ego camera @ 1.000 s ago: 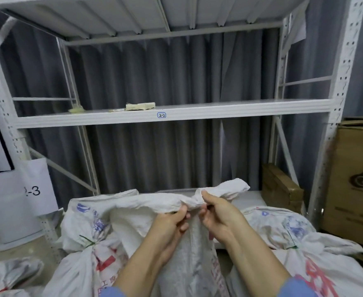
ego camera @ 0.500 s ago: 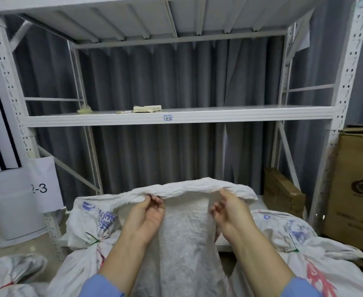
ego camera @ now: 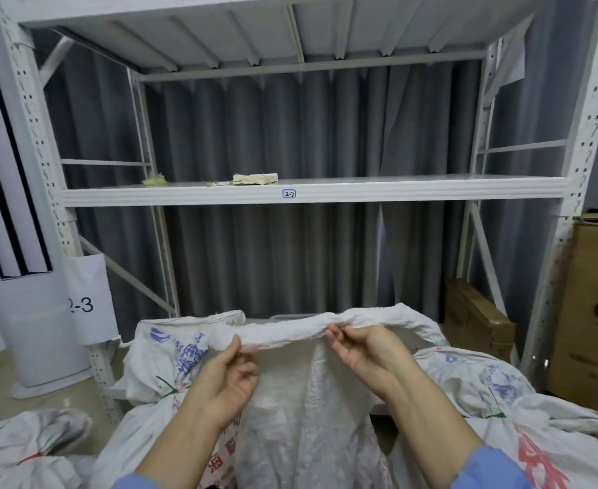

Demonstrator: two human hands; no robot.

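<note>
Left hand point(ego camera: 227, 377) pinches the sack's point(ego camera: 308, 418) rolled rim point(ego camera: 283, 333), right hand point(ego camera: 364, 354) pinches it further along; I see it stretched between them.

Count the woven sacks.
4: middle sack, its rim pinched by left hand and right hand; green-tied sack left of it; red-tied sack bottom left; right sack. More may be hidden.

Left hand point(ego camera: 229, 377) and right hand point(ego camera: 368, 354) pinch rolled rim of white sack point(ego camera: 301, 411), held before shelf point(ego camera: 325, 192); tied sacks either side.
</note>
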